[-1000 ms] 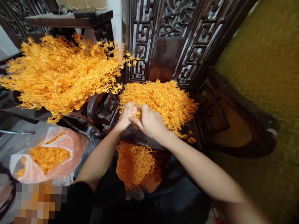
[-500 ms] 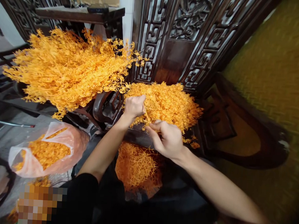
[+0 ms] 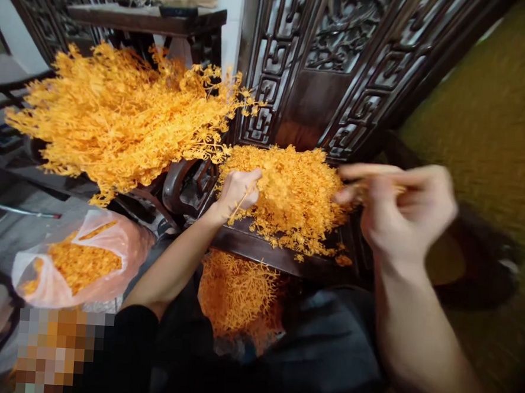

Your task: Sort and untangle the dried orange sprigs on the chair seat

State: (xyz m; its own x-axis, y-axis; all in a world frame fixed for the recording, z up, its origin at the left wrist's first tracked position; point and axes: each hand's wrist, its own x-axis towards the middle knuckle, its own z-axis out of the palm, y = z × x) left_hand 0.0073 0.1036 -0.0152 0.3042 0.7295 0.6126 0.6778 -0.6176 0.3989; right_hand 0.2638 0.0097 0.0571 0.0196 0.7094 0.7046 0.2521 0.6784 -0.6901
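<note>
A thin orange stem (image 3: 237,208) is held in the left hand (image 3: 240,190), whose fingers are folded into a fist at the left edge of a heap of orange sprigs (image 3: 292,189). The stem is kept on a slant, its long axis running from the fist down toward the forearm, with its free, lower end pointed down and left. Over on the right, the right hand (image 3: 406,214) is raised beside the heap, blurred, its fingers curled and directed leftward; a patch of orange is glimpsed among them, but whether it is gripped cannot be told. The heap is borne by a dark wooden seat (image 3: 281,252), just in front of a carved panel (image 3: 315,105). Below the seat's front edge, tangled orange stems (image 3: 241,290) are gathered. To the left, a large orange bunch (image 3: 120,122) is spread lengthwise, left to right, above a plastic bag (image 3: 140,239) of orange pieces.
</note>
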